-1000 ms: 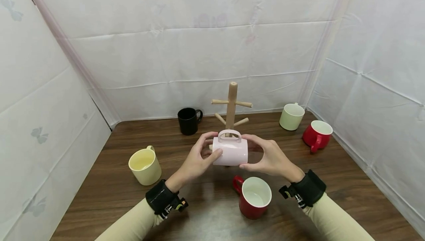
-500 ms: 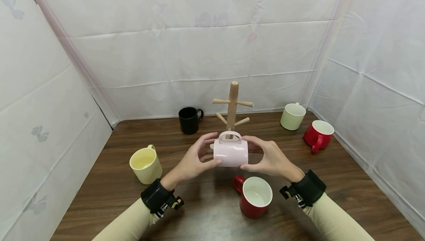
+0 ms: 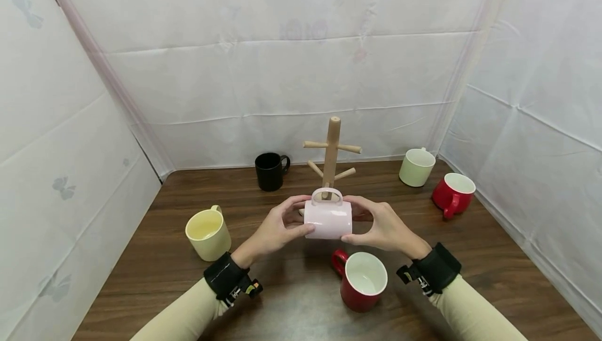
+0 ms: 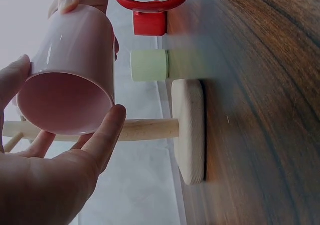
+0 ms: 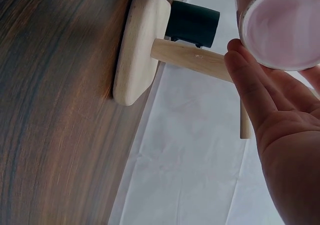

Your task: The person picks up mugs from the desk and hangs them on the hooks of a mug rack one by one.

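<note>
A pale pink mug (image 3: pixel 327 221) lies sideways in the air between my two hands, its handle pointing up. My left hand (image 3: pixel 275 228) grips it at the rim end; the left wrist view looks into its open mouth (image 4: pixel 65 105). At the base end, my right hand (image 3: pixel 383 225) holds it between thumb and fingers, and the right wrist view shows the round bottom (image 5: pixel 285 27). Right behind the mug stands a wooden mug tree (image 3: pixel 332 153) with several pegs; its lower part is hidden by the mug and hands. The tree's flat base (image 4: pixel 189 132) rests on the table.
A red mug (image 3: pixel 361 283) with a white inside stands in front of my hands. To the left is a yellow mug (image 3: pixel 209 234), and behind it a black mug (image 3: pixel 270 173). A light green mug (image 3: pixel 416 167) and another red mug (image 3: pixel 452 196) stand at the back right.
My left hand's thumb has slid lower along the rim end of the pink mug. The mug itself stays nearly in place before the mug tree, and the head view has shifted slightly.
</note>
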Motion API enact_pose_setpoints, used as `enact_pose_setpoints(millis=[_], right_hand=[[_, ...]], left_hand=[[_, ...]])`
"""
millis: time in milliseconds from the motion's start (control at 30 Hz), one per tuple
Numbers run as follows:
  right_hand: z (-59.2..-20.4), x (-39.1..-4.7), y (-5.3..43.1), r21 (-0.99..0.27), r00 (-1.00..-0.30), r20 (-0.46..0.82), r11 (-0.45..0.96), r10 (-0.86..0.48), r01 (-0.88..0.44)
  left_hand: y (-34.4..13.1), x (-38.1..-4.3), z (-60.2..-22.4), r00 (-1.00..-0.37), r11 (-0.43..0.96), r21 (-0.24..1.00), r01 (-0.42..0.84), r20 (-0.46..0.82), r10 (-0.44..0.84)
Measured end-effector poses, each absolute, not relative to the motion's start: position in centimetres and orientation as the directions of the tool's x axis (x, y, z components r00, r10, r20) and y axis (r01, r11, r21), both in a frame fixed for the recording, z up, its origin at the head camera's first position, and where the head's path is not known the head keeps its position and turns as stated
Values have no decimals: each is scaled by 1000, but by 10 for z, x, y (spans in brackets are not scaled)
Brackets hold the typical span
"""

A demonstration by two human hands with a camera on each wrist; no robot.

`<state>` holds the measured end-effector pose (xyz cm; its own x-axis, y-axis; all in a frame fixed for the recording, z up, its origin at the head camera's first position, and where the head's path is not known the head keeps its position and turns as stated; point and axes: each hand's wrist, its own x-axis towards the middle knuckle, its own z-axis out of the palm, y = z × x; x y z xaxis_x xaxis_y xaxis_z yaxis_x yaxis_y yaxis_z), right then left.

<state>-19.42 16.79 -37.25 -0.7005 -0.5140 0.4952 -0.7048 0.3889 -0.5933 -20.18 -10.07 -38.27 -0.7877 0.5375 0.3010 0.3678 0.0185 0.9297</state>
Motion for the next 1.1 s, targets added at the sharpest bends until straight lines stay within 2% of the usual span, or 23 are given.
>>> enact_pose_setpoints(millis=[233, 467, 800, 1033, 1100], right_hand=[[-389, -207, 174, -613, -703, 473, 376, -531, -695], [-411, -225, 183, -619, -721, 423, 406, -550, -673], [-417, -231, 184, -649, -743, 362, 419, -563, -635], [-420, -235, 185, -650, -748, 361, 425, -557, -630], [-422, -236, 185, -647, -746, 368, 423, -555, -634]], left_hand=[[-99, -204, -387, -787, 61, 922, 383, 291, 543], [-98, -208, -392, -799, 52, 941, 335, 255, 545], [-96, -215, -401, -802, 64, 947, 316, 230, 551], [-95, -237, -432, -805, 74, 934, 350, 260, 534], [-94, -237, -431, -805, 75, 935, 346, 255, 535]])
